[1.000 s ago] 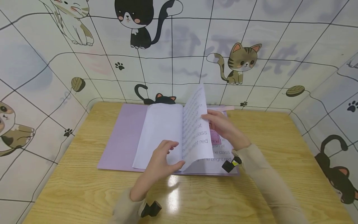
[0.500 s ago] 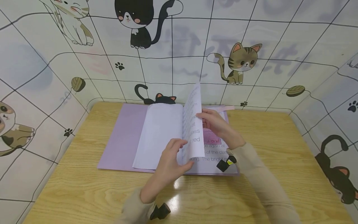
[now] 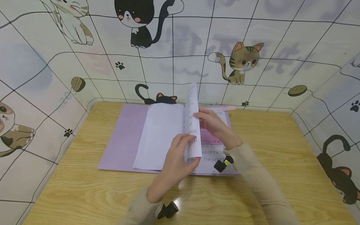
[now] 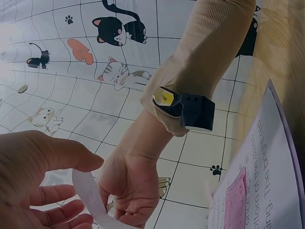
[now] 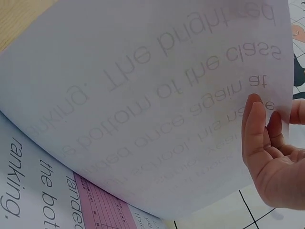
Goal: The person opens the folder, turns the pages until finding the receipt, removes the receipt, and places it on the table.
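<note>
A lavender folder (image 3: 123,137) lies spread on the wooden table with white pages in it. One printed page (image 3: 193,125) stands nearly upright along the middle. My right hand (image 3: 213,126) pinches that page at its free edge between thumb and fingers; the right wrist view shows the hand (image 5: 281,162) at the edge, print showing through the sheet. My left hand (image 3: 178,156) is at the page's lower part, fingers on its left, thumb by the bottom corner. In the left wrist view, the sheet's edge passes between this hand's (image 4: 43,176) spread thumb and fingers.
A blank white page (image 3: 160,134) lies on the left half. On the right lies a printed page (image 3: 213,165) with a pink gridded slip (image 3: 209,136). A pale pink strip (image 3: 229,108) sticks out at the top. A cat-patterned wall covering (image 3: 180,68) rises behind the table (image 3: 267,150).
My right hand has swung the standing page leftward, uncovering more of the pink slip and print beneath. The left hand has moved right and up to the page's lower edge.
</note>
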`<state>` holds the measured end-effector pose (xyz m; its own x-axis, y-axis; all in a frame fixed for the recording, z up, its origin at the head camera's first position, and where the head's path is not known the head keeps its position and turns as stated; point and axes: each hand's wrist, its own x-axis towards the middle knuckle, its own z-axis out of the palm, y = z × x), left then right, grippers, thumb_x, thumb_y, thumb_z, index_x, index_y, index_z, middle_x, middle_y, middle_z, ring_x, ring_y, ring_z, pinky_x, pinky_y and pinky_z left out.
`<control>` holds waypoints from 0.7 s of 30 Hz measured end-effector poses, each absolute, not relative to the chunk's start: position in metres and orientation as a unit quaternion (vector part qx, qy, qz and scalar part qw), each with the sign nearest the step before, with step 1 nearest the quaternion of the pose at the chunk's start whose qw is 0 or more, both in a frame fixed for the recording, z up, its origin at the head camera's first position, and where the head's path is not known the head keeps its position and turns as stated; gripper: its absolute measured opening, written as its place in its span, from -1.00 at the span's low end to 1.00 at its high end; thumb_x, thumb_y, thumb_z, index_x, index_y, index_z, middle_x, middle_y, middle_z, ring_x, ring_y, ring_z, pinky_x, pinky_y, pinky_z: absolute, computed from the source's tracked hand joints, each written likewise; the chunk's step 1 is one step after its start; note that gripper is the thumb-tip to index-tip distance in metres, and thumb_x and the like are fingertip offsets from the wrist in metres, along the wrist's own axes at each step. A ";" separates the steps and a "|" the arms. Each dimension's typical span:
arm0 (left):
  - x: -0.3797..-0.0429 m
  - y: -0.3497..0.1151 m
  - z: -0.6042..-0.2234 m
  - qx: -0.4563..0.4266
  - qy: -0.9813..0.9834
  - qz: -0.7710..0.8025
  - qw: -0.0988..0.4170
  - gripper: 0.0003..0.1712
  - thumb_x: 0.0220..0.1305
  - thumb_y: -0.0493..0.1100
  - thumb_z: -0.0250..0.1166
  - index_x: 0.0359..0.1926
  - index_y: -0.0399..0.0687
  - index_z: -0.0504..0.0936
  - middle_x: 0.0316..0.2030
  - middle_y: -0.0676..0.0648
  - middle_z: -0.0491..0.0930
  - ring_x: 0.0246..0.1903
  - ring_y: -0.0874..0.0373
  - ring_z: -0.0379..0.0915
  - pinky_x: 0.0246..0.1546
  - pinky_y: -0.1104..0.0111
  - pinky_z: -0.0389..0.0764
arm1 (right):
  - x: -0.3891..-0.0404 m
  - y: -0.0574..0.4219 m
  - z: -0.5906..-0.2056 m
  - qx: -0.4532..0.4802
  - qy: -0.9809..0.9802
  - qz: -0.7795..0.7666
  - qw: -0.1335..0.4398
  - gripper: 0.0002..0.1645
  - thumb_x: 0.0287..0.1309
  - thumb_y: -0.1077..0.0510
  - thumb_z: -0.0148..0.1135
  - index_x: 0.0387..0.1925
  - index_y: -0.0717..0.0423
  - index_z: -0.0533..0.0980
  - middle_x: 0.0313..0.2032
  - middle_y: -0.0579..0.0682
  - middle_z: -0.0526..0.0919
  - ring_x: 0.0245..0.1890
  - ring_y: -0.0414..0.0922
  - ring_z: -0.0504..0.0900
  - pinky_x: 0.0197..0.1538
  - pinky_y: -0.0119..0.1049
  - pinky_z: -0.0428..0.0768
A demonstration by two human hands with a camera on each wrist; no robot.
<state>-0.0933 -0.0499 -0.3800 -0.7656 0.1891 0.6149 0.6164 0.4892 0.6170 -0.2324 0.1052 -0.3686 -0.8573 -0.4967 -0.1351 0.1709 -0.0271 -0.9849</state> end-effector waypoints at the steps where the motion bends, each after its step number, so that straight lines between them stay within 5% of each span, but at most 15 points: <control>1: -0.094 -0.049 -0.379 -0.244 -0.829 -0.441 0.243 -0.32 -0.28 -0.39 0.48 0.00 -0.28 0.46 -0.03 -0.20 0.39 -0.01 -0.02 0.33 -0.09 0.28 0.55 | -0.232 0.104 -0.369 -0.123 0.656 -0.706 0.236 -0.43 0.28 0.22 -0.08 0.25 0.45 0.21 -0.23 -0.05 0.62 -0.29 -0.21 0.63 -0.15 -0.34 0.57; 15: -0.097 -0.049 -0.377 -0.230 -0.837 -0.402 0.292 -0.26 -0.51 -0.70 0.17 -0.09 -0.29 0.50 -0.07 -0.20 0.40 -0.02 -0.07 0.34 -0.17 0.27 0.58 | -0.229 0.098 -0.367 -0.109 0.647 -0.718 0.232 -0.45 0.28 0.22 -0.08 0.22 0.47 0.22 -0.34 -0.10 0.65 -0.40 -0.24 0.62 -0.30 -0.40 0.58; 21: -0.101 -0.060 -0.380 -0.220 -0.836 -0.403 0.300 -0.26 -0.52 -0.75 0.11 -0.11 -0.32 0.50 -0.11 -0.23 0.40 -0.05 -0.09 0.38 -0.15 0.24 0.58 | -0.230 0.099 -0.368 -0.123 0.632 -0.727 0.239 -0.81 0.30 0.17 -0.07 -0.24 0.16 0.47 -0.45 -0.09 0.61 -0.44 -0.22 0.58 -0.37 -0.41 0.57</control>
<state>-0.1014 -0.0601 -0.3796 -0.7228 0.1262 0.6795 0.6100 0.5787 0.5413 -0.2297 0.0994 -0.3682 -0.8554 -0.5029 -0.1236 0.1922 -0.0865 -0.9775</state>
